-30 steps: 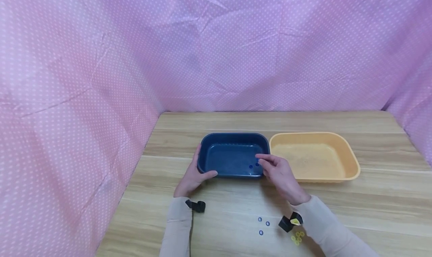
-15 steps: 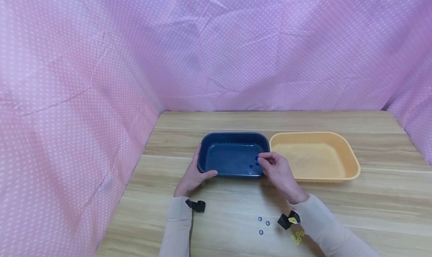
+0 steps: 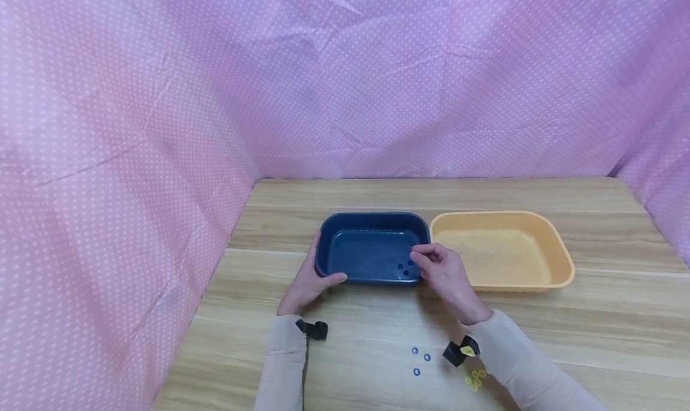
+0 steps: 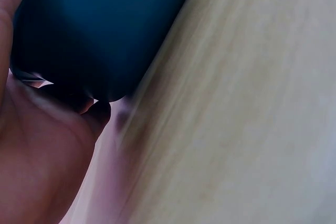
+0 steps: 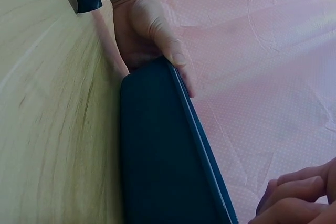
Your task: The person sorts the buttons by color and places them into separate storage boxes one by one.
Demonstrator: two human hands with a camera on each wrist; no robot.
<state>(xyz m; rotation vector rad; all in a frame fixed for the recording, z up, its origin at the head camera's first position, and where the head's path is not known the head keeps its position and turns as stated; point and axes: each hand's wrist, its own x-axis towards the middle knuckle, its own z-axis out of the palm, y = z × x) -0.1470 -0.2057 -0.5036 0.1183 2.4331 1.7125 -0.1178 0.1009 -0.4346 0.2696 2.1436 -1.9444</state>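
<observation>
My left hand (image 3: 308,282) grips the left end of a dark blue plastic basin (image 3: 372,255), its thumb over the near rim and its fingers along the outer side. In the right wrist view that thumb (image 5: 178,59) lies on the basin's rim. My right hand (image 3: 444,276) hovers over the basin's right end, thumb and forefinger slightly apart, with nothing visible between them. Below the fingertips, three small blue rings (image 3: 406,272) lie on the basin floor. Three more blue rings (image 3: 417,372) lie on the table in front.
A yellow plastic basin (image 3: 501,252) stands right beside the blue one. Several small yellow rings (image 3: 475,380) are clustered on the wooden table (image 3: 350,363) near the right forearm. Pink dotted cloth (image 3: 377,99) hangs behind and at the sides.
The blue ring my right hand pinched has been let go and dropped among the two others in the blue basin. My left hand has stayed in place.
</observation>
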